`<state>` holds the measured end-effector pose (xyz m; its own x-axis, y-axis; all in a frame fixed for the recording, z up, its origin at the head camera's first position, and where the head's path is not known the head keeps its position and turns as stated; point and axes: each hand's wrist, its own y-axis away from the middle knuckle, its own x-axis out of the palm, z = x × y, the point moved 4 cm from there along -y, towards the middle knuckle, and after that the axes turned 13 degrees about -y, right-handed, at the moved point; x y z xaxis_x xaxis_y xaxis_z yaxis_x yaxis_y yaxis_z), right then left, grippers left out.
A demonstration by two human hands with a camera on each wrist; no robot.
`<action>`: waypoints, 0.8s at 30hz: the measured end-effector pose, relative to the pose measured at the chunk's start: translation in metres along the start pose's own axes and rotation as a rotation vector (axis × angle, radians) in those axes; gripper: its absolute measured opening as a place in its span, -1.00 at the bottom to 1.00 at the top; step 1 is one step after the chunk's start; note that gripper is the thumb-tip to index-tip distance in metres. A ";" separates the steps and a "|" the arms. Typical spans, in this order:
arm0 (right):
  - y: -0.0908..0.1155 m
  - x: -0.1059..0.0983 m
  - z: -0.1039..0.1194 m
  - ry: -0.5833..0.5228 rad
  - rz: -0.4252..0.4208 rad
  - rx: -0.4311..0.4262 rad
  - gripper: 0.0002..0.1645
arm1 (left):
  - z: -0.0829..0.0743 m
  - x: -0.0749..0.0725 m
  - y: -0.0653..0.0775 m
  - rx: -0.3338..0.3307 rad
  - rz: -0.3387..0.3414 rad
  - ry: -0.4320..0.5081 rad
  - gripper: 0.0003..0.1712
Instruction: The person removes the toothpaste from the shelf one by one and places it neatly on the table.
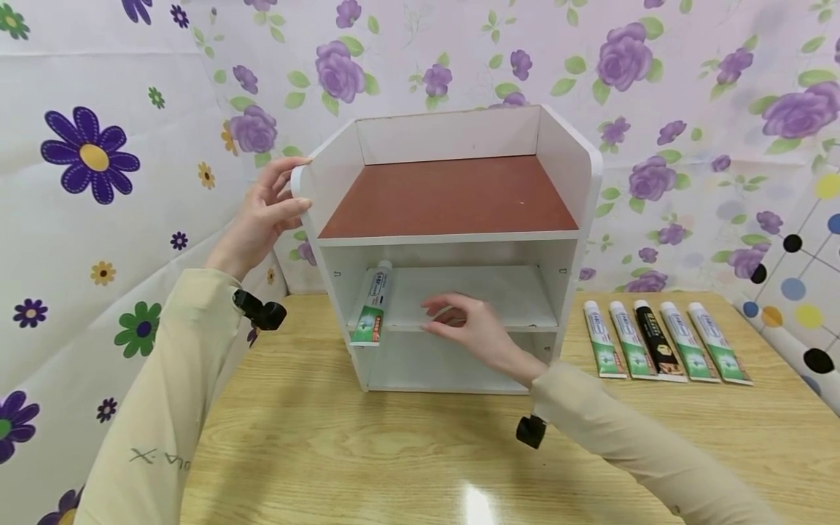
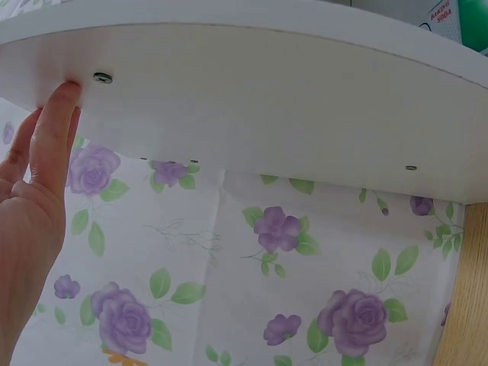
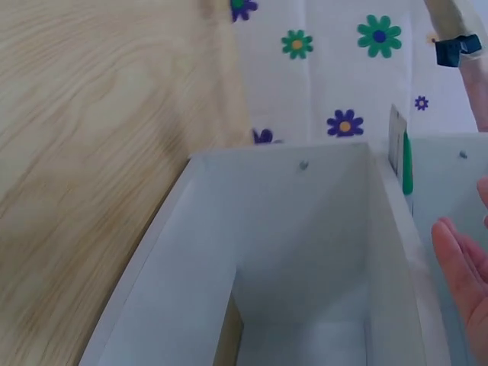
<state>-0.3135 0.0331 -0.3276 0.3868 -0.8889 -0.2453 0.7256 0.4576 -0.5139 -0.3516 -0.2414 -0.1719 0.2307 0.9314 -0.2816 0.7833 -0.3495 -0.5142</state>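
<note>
A white shelf unit [image 1: 446,237] with a reddish-brown top board stands on the wooden table. My left hand [image 1: 262,204] touches its upper left side panel; in the left wrist view, the straight fingers [image 2: 57,133] rest against the panel's outer face [image 2: 267,99]. On the middle shelf, at the left end, lies a green and white toothpaste tube [image 1: 374,306], its flat end jutting past the front edge. My right hand [image 1: 472,328] hovers in front of the middle shelf, right of that tube. Its fingers are loosely bent and hold nothing.
Several toothpaste tubes lie in a row on the table [image 1: 394,452] right of the unit: green and white ones [image 1: 604,341] and a black one [image 1: 658,341]. Flowered cloth [image 1: 446,44] hangs behind and at the left. The unit's lower compartment [image 1: 446,368] is open at the front.
</note>
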 end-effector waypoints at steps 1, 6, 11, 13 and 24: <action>-0.003 0.003 0.000 -0.008 -0.007 0.014 -0.57 | 0.000 0.000 0.000 -0.001 0.000 0.000 -0.47; -0.018 0.018 -0.003 -0.034 -0.029 0.085 -0.53 | 0.001 0.000 0.000 -0.001 -0.003 0.000 -0.47; -0.033 0.027 -0.008 0.031 -0.047 0.155 -0.51 | 0.001 0.001 -0.001 0.000 0.000 0.009 -0.47; -0.038 0.030 -0.009 0.064 -0.051 0.177 -0.51 | 0.001 0.001 -0.001 0.000 0.003 0.015 -0.47; -0.058 0.057 -0.003 0.195 -0.016 0.177 -0.58 | 0.001 0.001 -0.001 -0.004 -0.005 0.006 -0.47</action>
<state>-0.3347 -0.0443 -0.3143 0.2699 -0.8754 -0.4010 0.8257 0.4246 -0.3713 -0.3526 -0.2407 -0.1727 0.2305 0.9337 -0.2740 0.7866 -0.3445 -0.5124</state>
